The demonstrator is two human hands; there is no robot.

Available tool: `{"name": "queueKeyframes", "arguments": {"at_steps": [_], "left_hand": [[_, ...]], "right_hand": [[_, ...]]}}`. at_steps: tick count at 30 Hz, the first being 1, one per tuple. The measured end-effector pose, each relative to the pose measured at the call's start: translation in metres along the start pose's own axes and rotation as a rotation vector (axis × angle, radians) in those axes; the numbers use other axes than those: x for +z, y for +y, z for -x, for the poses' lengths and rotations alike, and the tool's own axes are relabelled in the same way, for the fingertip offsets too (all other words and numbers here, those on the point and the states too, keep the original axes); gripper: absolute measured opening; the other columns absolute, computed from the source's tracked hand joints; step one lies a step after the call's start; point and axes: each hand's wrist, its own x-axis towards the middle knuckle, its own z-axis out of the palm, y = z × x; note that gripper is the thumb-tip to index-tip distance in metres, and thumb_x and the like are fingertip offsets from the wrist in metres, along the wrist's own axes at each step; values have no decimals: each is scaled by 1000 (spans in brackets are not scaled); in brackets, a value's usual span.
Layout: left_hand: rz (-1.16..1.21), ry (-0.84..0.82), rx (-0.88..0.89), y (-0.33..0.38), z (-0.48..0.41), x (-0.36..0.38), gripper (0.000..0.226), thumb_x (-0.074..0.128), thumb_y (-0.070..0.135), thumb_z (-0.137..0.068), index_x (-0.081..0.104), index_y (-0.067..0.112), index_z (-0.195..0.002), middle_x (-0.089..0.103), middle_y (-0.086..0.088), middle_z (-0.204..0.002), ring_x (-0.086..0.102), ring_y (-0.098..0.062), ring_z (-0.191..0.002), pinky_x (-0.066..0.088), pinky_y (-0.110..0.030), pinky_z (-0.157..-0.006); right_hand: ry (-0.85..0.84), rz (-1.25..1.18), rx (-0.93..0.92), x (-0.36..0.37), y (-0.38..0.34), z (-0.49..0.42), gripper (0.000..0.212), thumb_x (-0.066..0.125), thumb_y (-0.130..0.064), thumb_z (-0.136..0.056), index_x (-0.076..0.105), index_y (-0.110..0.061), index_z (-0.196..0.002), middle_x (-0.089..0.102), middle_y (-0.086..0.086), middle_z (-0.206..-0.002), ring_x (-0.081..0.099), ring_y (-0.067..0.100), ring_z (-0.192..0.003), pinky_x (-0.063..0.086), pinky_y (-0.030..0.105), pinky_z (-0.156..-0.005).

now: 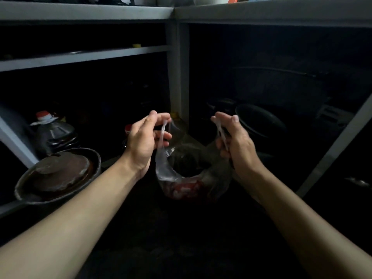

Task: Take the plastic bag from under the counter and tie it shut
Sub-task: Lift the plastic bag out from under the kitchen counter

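A clear plastic bag (pixel 187 176) with red contents at its bottom hangs between my two hands in front of the dark space under the counter (pixel 261 13). My left hand (pixel 147 137) pinches the bag's left handle between thumb and fingers, and the thin strip stretches down to the bag. My right hand (pixel 235 137) pinches the right handle in the same way. The two handles are pulled apart, so the bag's mouth stands open.
A lidded dark pot (pixel 58 176) sits on a low shelf at the left. Behind it stands an oil jug (pixel 54 131) with a red-and-white cap. A dark pot (pixel 261 121) is in the right compartment. A grey upright post (pixel 178 67) divides the two compartments.
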Motion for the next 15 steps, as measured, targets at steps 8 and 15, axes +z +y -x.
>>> {"name": "queueKeyframes", "arguments": {"at_steps": [8,15], "left_hand": [[23,32,117,62,35,-20,41,43,43,-97,71,15,-106,68,-9,-121,58,-13,-68,45,-26,-52],[-57,134,170,103,65,-53,37,38,34,-107,70,14,-108,65,-12,-129,57,-11,-69,46,-22,-51]], "right_hand": [[-89,-18,-102,20,-61,15,48,24,-49,-106,51,-29,-140,59,-13,-139,45,2,-55,35,15,-46],[-153,-92,-105,53,-93,36,48,24,-48,-106,53,-28,-139,62,-14,-135,42,2,-53,33,16,-46]]}}
